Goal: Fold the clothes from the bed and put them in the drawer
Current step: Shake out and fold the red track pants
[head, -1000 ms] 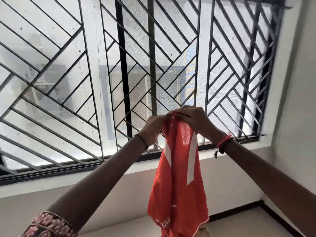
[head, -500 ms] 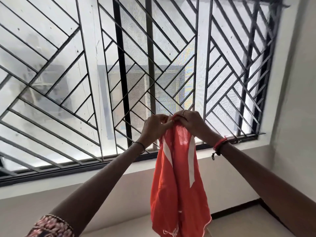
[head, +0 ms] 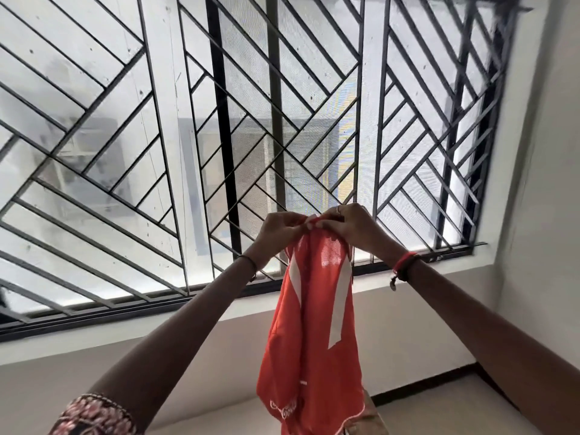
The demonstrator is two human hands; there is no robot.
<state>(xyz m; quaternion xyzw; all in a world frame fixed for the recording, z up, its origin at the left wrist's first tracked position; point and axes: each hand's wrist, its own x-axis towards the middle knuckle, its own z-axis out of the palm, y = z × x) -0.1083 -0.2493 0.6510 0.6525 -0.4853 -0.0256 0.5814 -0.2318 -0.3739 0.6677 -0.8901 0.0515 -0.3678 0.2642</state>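
Observation:
A red garment [head: 314,324] with white stripes and white lettering near its hem hangs straight down in front of me. Both hands are raised and meet at its top edge. My left hand [head: 279,230] pinches the cloth on the left side of the bunched top. My right hand [head: 348,226], with a ring on one finger and a red band on the wrist, pinches it on the right. The two hands touch each other. The bed and the drawer are out of view.
A large window with a black diagonal metal grille [head: 219,136] fills the wall behind the garment. A white sill [head: 188,321] runs below it. A white wall [head: 539,183] closes the right side. A brown object [head: 364,422] shows at the bottom edge.
The garment and both hands stay together at its top, sinking slightly in view over the last second. The grip has not changed.

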